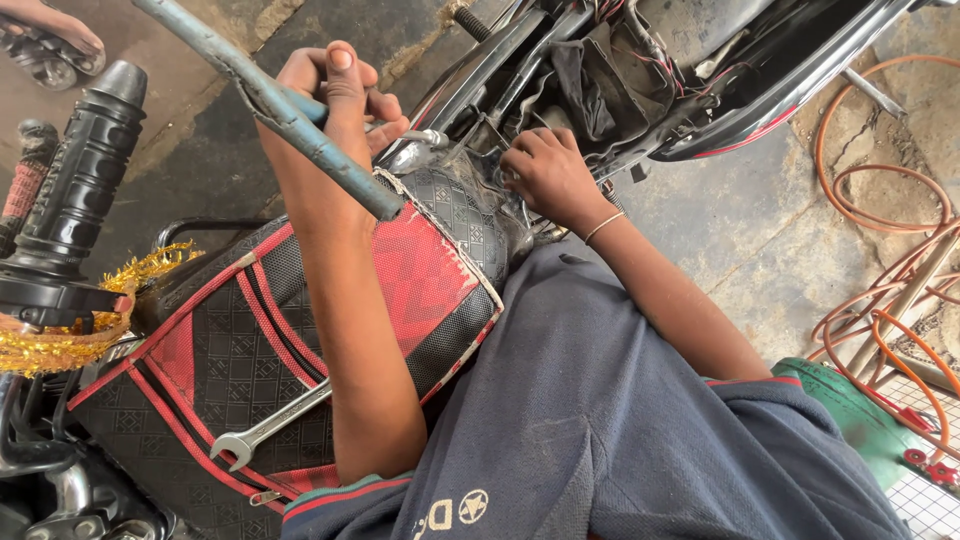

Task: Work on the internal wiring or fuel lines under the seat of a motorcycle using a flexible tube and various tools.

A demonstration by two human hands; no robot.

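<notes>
Over the rear edge of the motorcycle's fuel tank, your left hand (335, 95) is curled shut around a long blue-grey metal bar (270, 105), thumb up along it, and the bar slants from the top left of the view down to its end at the red-and-black quilted tank cover (240, 350). Just right of it, your right hand (550, 175) is pressed down into the gap where the tank meets the stripped frame, fingers bent and bunched together against the black parts there; you cannot tell whether they pinch anything. A thin bangle (604, 227) sits at that wrist. On the tank cover, beside your left forearm, lies an open-ended spanner (268, 427), untouched. The black handlebar grip (85, 170) with gold tinsel (70, 335) stands to the left, and orange hose (880, 200) coils on the concrete floor to the right.
</notes>
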